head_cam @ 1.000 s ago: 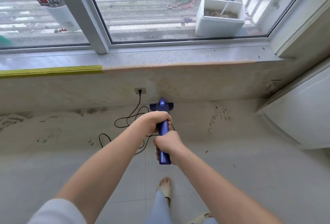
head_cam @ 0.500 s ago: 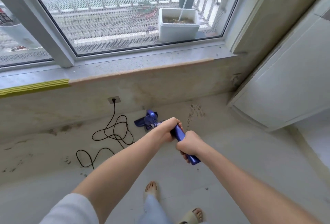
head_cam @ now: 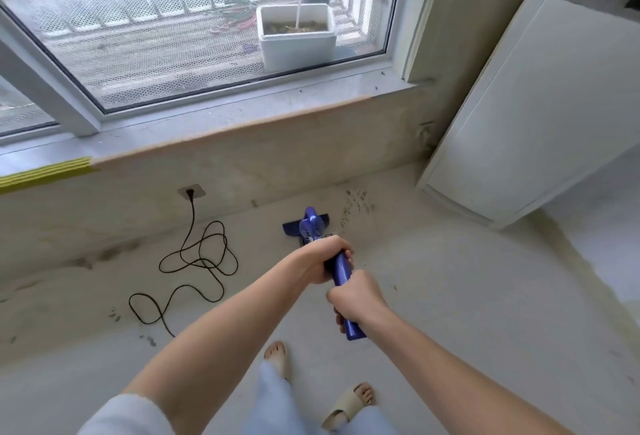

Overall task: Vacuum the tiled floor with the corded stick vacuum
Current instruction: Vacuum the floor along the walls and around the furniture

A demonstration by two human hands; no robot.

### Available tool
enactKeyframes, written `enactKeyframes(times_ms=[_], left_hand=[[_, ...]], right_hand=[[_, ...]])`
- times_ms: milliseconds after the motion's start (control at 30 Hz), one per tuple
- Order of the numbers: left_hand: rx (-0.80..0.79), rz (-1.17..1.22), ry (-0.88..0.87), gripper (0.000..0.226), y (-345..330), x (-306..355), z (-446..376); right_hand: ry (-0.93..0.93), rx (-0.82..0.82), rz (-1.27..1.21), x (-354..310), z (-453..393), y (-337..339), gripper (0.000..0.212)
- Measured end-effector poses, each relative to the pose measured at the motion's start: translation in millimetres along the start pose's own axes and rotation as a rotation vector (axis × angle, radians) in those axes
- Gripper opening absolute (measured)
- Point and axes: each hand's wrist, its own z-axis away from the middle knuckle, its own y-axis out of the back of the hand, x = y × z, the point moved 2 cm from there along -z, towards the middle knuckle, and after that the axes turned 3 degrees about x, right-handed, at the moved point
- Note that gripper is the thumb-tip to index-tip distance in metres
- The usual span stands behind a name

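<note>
Here, through the head camera, I look down at both bare arms stretched out over the tiled floor. The left hand wraps its fingers around the upper part of the blue stick vacuum, and the right hand curls around the handle nearer to me, so each grip is closed around the vacuum's body. The handle's end pokes out below the right hand. The vacuum slants away from me, and its dark blue floor head sits on the floor near the base of the low wall under the window sill. Just to the right of the head I see a patch of dark specks on the floor. A black cord runs down from a wall socket and lies in loose loops on the floor to the left of the vacuum, apart from it. A white cabinet stands at right. Outside the window a white planter box sits behind mesh. Two feet in beige slippers show at the bottom.
</note>
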Motion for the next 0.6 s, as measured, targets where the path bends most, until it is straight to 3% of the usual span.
enactKeyframes(times_ms=[333,500,600], left_hand=[[0.066,-0.018,-0.038,0.02,-9.5,42.9,-41.0],[0.068,-0.066,-0.026,0.017,-10.1,89.4,-65.0],[0.065,-0.056,-0.058,0.022,-20.4,116.7,-71.9]], right_hand=[[-0.011,-0.064,0.045,-18.6,-62.0,18.0,0.023],[-0.043,-0.05,0.031,-54.2,-95.6,33.8,0.007],[-0.035,-0.063,0.053,-77.8,-108.5,54.2,0.009]])
